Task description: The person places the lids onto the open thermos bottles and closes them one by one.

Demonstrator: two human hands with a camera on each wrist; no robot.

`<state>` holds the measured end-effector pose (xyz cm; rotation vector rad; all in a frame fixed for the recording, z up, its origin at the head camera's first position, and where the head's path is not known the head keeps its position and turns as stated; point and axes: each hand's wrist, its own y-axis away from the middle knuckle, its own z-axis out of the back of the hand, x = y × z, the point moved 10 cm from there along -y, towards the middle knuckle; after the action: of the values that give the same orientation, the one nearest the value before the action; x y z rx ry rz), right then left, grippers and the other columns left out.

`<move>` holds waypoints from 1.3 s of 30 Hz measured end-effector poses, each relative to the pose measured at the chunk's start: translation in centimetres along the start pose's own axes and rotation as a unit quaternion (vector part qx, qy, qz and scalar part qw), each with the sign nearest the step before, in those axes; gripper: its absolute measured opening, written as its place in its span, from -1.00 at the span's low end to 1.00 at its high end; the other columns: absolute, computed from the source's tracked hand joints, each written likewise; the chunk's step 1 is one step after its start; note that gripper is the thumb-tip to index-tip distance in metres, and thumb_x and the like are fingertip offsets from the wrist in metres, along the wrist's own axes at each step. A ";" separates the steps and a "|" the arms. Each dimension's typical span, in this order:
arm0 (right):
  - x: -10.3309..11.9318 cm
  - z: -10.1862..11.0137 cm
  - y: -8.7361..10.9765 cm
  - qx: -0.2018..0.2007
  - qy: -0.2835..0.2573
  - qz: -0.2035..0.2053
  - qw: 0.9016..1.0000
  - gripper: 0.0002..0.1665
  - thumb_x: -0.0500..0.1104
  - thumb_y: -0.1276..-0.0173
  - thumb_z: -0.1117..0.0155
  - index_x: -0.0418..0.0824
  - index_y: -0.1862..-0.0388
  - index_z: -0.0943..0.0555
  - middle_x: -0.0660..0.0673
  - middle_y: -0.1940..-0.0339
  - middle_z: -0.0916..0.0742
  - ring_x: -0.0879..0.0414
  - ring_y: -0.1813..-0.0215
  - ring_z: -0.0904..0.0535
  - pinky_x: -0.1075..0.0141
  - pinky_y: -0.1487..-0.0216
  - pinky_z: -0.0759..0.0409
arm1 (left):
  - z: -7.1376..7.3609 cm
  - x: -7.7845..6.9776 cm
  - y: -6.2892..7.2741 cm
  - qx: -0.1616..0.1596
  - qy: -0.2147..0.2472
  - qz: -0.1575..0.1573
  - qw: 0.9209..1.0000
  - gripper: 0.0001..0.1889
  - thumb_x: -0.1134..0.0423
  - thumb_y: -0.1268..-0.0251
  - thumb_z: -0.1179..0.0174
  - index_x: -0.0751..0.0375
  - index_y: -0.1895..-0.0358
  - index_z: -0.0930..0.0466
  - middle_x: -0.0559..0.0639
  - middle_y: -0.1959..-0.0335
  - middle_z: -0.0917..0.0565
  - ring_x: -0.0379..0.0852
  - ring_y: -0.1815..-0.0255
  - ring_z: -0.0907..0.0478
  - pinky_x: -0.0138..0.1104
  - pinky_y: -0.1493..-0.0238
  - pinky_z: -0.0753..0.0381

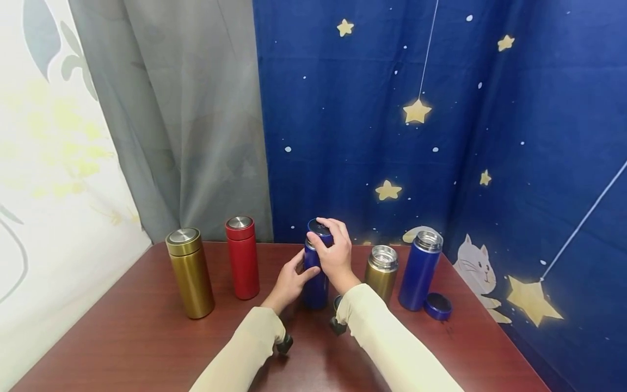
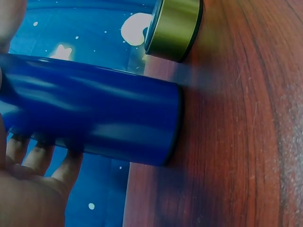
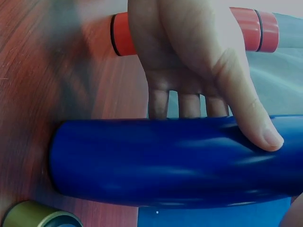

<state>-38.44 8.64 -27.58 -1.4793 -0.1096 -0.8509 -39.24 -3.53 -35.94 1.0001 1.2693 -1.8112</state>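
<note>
A dark blue thermos (image 1: 315, 286) stands upright on the table in the middle of the head view. My left hand (image 1: 290, 280) grips its body, with thumb on the near side and fingers around the left. Up at the top, my right hand (image 1: 337, 255) holds the blue lid (image 1: 318, 226), which has a small lit display. A bright sliver of metal neck shows under the lid's left edge. In the right wrist view the left hand's thumb (image 3: 270, 137) lies across the blue body. Close by on the table sits a gold lid (image 2: 176, 30), mostly hidden behind the right sleeve in the head view.
To the left stand a gold thermos (image 1: 192, 277) and a red thermos (image 1: 243, 261), both lidded. On the right are a lidless gold thermos (image 1: 381, 275) and a lidless blue thermos (image 1: 419, 277). A loose blue lid (image 1: 438, 306) lies near the table's right edge. Curtains hang behind.
</note>
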 end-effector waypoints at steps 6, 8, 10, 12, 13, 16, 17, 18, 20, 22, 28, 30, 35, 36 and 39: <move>-0.1 -0.1 -0.3 0.017 0.004 0.006 1.000 -0.56 0.00 -0.17 -0.47 -0.11 -0.03 -0.69 -0.10 -0.02 -0.64 0.00 -0.09 -0.54 0.08 -0.10 -0.53 | 0.0 0.0 -0.1 0.001 0.007 -0.002 1.000 -0.30 0.27 -0.33 -0.25 0.39 -0.45 -0.17 0.33 -0.29 -0.45 0.22 -0.25 -0.45 0.00 -0.20 -0.44; -0.2 -0.1 -0.3 0.027 0.007 0.002 1.000 -0.56 0.02 -0.18 -0.46 -0.07 -0.03 -0.69 -0.08 -0.02 -0.64 0.01 -0.09 -0.53 0.09 -0.10 -0.53 | 0.0 0.1 0.0 0.001 0.008 0.000 1.000 -0.31 0.29 -0.33 -0.25 0.39 -0.45 -0.17 0.33 -0.28 -0.45 0.22 -0.25 -0.45 0.00 -0.20 -0.44; -0.2 -0.3 -0.3 0.039 0.005 -0.003 0.999 -0.56 0.03 -0.19 -0.46 -0.06 -0.04 -0.69 -0.07 -0.02 -0.63 0.03 -0.10 -0.53 0.11 -0.11 -0.52 | 0.0 0.1 0.0 0.002 0.007 0.001 1.000 -0.31 0.30 -0.33 -0.25 0.40 -0.45 -0.17 0.34 -0.29 -0.44 0.23 -0.25 -0.45 0.00 -0.21 -0.43; -0.2 -0.4 -0.3 0.052 0.004 -0.010 0.999 -0.57 0.03 -0.21 -0.45 -0.06 -0.04 -0.69 -0.06 -0.02 -0.63 0.06 -0.10 -0.52 0.12 -0.12 -0.52 | 0.0 0.2 0.0 0.006 0.009 0.004 1.000 -0.31 0.31 -0.33 -0.24 0.41 -0.45 -0.16 0.35 -0.29 -0.44 0.24 -0.26 -0.44 0.00 -0.21 -0.43; -0.2 -0.5 -0.3 0.058 0.002 -0.012 0.998 -0.57 0.03 -0.22 -0.44 -0.06 -0.05 -0.69 -0.05 -0.02 -0.63 0.06 -0.10 -0.52 0.12 -0.12 -0.52 | 0.1 0.2 0.1 0.009 0.010 0.005 1.000 -0.31 0.31 -0.33 -0.24 0.41 -0.45 -0.16 0.35 -0.29 -0.43 0.24 -0.25 -0.44 0.00 -0.21 -0.44; -0.3 -0.6 -0.4 0.073 -0.011 -0.017 0.997 -0.58 0.02 -0.23 -0.43 -0.08 -0.05 -0.69 -0.05 -0.02 -0.63 0.05 -0.09 -0.52 0.10 -0.11 -0.52 | 0.1 0.2 0.1 0.016 0.010 0.008 1.000 -0.31 0.31 -0.34 -0.24 0.41 -0.46 -0.15 0.35 -0.30 -0.43 0.24 -0.24 -0.45 0.00 -0.19 -0.45; -0.3 -0.6 -0.4 0.078 -0.016 -0.017 0.997 -0.58 0.01 -0.23 -0.43 -0.08 -0.05 -0.69 -0.05 -0.02 -0.64 0.04 -0.09 -0.52 0.09 -0.10 -0.53 | 0.0 0.1 0.2 0.019 0.009 0.009 1.000 -0.30 0.30 -0.34 -0.23 0.41 -0.46 -0.14 0.35 -0.30 -0.43 0.25 -0.24 -0.46 0.00 -0.19 -0.46; -0.3 -0.6 -0.4 0.083 -0.021 -0.017 0.996 -0.59 0.00 -0.23 -0.43 -0.07 -0.05 -0.69 -0.05 -0.03 -0.64 0.04 -0.10 -0.52 0.08 -0.10 -0.53 | 0.0 0.1 0.2 0.022 0.007 0.008 1.000 -0.30 0.30 -0.34 -0.23 0.41 -0.46 -0.14 0.35 -0.30 -0.43 0.25 -0.24 -0.46 0.00 -0.18 -0.46; -0.4 -0.7 -0.4 0.096 -0.033 -0.018 0.995 -0.60 -0.04 -0.21 -0.44 -0.06 -0.05 -0.69 -0.05 -0.03 -0.64 0.03 -0.10 -0.52 0.07 -0.10 -0.53 | 0.0 0.1 0.3 0.028 0.005 0.005 1.000 -0.30 0.30 -0.35 -0.22 0.42 -0.46 -0.13 0.35 -0.30 -0.43 0.26 -0.24 -0.46 0.01 -0.17 -0.47; -0.6 -0.8 -0.2 0.109 -0.044 -0.019 0.993 -0.61 -0.09 -0.20 -0.45 -0.06 -0.04 -0.69 -0.04 -0.04 -0.65 0.04 -0.11 -0.52 0.08 -0.11 -0.53 | 0.0 0.1 0.3 0.035 0.004 0.004 0.999 -0.31 0.30 -0.36 -0.21 0.41 -0.47 -0.12 0.35 -0.30 -0.42 0.25 -0.24 -0.45 0.01 -0.17 -0.47; -0.1 -0.7 0.3 0.133 -0.078 -0.025 0.988 -0.64 -0.23 -0.24 -0.41 -0.18 -0.04 -0.68 -0.13 -0.05 -0.66 -0.02 -0.12 -0.53 0.07 -0.08 -0.58 | 0.0 0.1 0.5 0.045 0.003 0.004 0.999 -0.31 0.30 -0.37 -0.20 0.37 -0.48 -0.12 0.32 -0.32 -0.41 0.24 -0.26 -0.44 0.01 -0.18 -0.46; 1.0 -0.4 0.4 0.139 -0.085 -0.023 0.986 -0.63 -0.29 -0.24 -0.39 -0.28 -0.05 -0.66 -0.23 -0.07 -0.65 -0.11 -0.14 -0.52 0.00 -0.10 -0.56 | 0.0 0.1 0.5 0.048 0.000 0.003 0.999 -0.31 0.30 -0.37 -0.20 0.38 -0.48 -0.11 0.33 -0.32 -0.41 0.24 -0.27 -0.43 0.01 -0.19 -0.45; 2.8 0.1 0.4 0.171 -0.088 -0.021 0.981 -0.57 -0.36 -0.22 -0.32 -0.41 -0.10 -0.58 -0.38 -0.13 -0.60 -0.25 -0.22 -0.44 -0.08 -0.19 -0.45 | 0.0 0.5 0.3 0.045 0.003 0.003 0.999 -0.30 0.31 -0.36 -0.21 0.40 -0.47 -0.11 0.35 -0.33 -0.39 0.26 -0.28 -0.41 0.04 -0.21 -0.43; 2.5 0.0 0.5 0.179 -0.086 -0.020 0.980 -0.56 -0.36 -0.22 -0.32 -0.39 -0.12 -0.58 -0.37 -0.15 -0.60 -0.23 -0.23 -0.43 -0.09 -0.20 -0.44 | 0.0 0.9 0.2 0.044 0.008 0.003 0.999 -0.30 0.32 -0.36 -0.21 0.40 -0.47 -0.11 0.35 -0.33 -0.39 0.27 -0.27 -0.41 0.06 -0.20 -0.43; 1.1 -0.5 0.5 0.196 -0.072 -0.015 0.978 -0.52 -0.31 -0.22 -0.33 -0.28 -0.16 -0.59 -0.26 -0.17 -0.61 -0.16 -0.22 -0.44 -0.08 -0.18 -0.45 | 0.1 2.3 -0.3 0.041 0.019 0.004 0.999 -0.30 0.32 -0.35 -0.22 0.33 -0.48 -0.12 0.31 -0.34 -0.39 0.25 -0.27 -0.42 0.07 -0.20 -0.42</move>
<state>-37.63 7.64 -27.51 -1.1661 -0.3877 -0.6969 -40.58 -3.79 -37.83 1.0867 1.2210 -1.8590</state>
